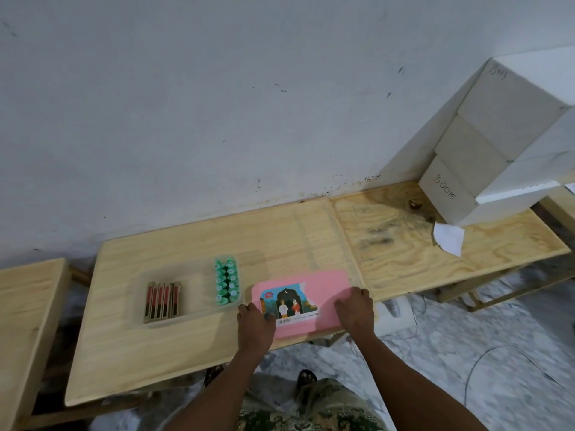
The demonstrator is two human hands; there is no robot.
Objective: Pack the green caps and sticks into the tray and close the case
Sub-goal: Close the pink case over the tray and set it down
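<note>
A view from a head camera looks down at a pale wooden surface (217,353) set against a white wall. Both hands rest palm down on a closed pink case (323,290) at the near edge. The left hand (255,318) covers its near left corner, fingers curled over the edge. The right hand (354,307) lies on its right side, fingers spread flat. Neither hand pinches anything. The case carries a picture label (289,303) showing two figures.

Just left of the case sits a clear plastic tray (199,306). The green caps (227,283) stand in two rows at its right end, close beside the case. The sticks (162,301), red and gold, lie side by side at its left end. A stack of white boxes (497,144) stands well apart at the far right, with a paper scrap (449,239) beside it.

The case overhangs the near edge slightly, so uneven pressing could tip or slide it off. The left hand is near the caps; a careless sweep could topple them. Whether the case is latched cannot be told.
</note>
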